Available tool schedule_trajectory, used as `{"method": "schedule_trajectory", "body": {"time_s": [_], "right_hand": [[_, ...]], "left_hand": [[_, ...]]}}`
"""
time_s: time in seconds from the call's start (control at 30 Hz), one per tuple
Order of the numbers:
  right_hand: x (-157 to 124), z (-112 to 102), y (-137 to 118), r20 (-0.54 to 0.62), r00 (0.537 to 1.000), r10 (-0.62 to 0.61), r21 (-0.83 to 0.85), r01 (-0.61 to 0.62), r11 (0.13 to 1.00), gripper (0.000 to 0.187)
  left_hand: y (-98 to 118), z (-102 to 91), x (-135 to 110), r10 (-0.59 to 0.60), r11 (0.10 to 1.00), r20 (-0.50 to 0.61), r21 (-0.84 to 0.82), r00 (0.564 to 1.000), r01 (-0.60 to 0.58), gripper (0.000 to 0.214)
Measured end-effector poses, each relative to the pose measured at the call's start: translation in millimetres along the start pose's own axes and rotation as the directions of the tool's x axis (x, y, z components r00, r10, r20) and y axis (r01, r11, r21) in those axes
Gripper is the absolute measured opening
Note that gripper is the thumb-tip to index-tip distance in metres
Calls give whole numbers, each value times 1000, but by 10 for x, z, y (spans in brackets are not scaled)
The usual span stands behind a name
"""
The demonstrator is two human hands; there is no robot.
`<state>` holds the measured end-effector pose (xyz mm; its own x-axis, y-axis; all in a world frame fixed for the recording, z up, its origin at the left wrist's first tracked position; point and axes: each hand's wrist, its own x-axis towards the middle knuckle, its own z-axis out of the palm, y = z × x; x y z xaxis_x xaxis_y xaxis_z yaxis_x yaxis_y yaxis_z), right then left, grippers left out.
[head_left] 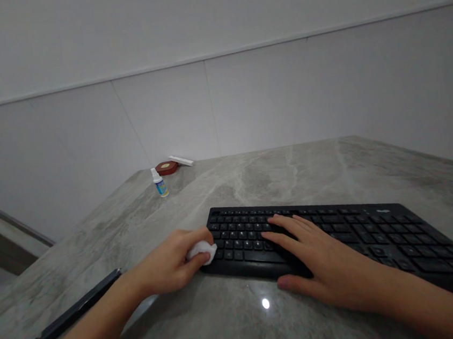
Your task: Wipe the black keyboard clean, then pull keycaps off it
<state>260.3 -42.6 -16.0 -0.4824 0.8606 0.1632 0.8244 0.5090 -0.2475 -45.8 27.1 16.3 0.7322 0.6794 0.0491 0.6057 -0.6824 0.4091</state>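
Note:
A black keyboard [363,233] lies across the grey marble table [275,175]. My left hand [169,264] is closed around a small white wad of tissue or cloth [201,250], pressed against the keyboard's left end. My right hand [320,259] lies flat on the keys with its fingers stretched out and its thumb along the front edge.
A small white spray bottle [159,182] stands at the far left of the table. Behind it sit a round brown dish [167,167] and a white stick-like object [181,160]. A flat black bar [77,308] lies near my left forearm. White tiled walls surround the table.

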Motion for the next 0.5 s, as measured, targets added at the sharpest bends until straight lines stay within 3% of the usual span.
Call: {"method": "schedule_trajectory", "body": {"time_s": [0.17, 0.3, 0.5], "right_hand": [[10, -13, -12, 28, 1000, 8, -34, -7, 999, 66], [9, -5, -5, 28, 1000, 8, -37, -7, 999, 66], [5, -3, 2, 35, 999, 10, -41, -9, 999, 67]], "left_hand": [[23, -13, -14, -4, 1000, 62, -2, 998, 4, 16], [23, -68, -11, -43, 997, 33, 69, 999, 41, 16], [110, -2, -2, 82, 995, 109, 52, 991, -88, 13]]}}
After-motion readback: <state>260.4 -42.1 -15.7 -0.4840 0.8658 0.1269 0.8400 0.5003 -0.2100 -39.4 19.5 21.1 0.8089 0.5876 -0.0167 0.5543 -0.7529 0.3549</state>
